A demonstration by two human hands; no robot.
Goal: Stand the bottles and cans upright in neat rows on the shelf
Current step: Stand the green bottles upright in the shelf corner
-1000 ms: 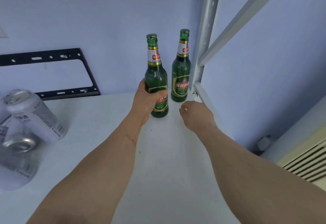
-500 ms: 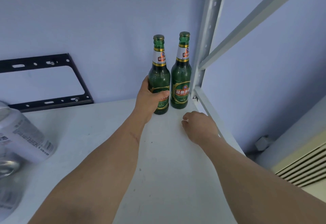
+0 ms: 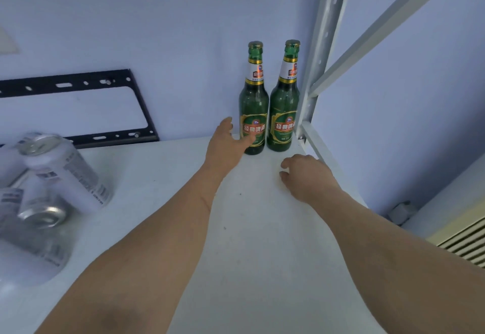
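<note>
Two green beer bottles stand upright side by side at the back right corner of the white shelf (image 3: 262,241). The left bottle (image 3: 254,102) is close against the right bottle (image 3: 284,102). My left hand (image 3: 227,144) is open just left of the left bottle, fingers spread, thumb in front of its lower label. My right hand (image 3: 304,176) rests loosely curled on the shelf in front of the right bottle and holds nothing. Several silver cans (image 3: 60,173) lie on their sides in a heap at the left edge.
A grey metal shelf post (image 3: 319,71) and a diagonal brace rise right beside the right bottle. A black metal bracket (image 3: 78,84) hangs on the blue wall behind the shelf. A vent grille (image 3: 467,241) shows at lower right.
My left hand slid the left bottle back against the right bottle, then let go of it and opened. My right hand stayed on the shelf.
</note>
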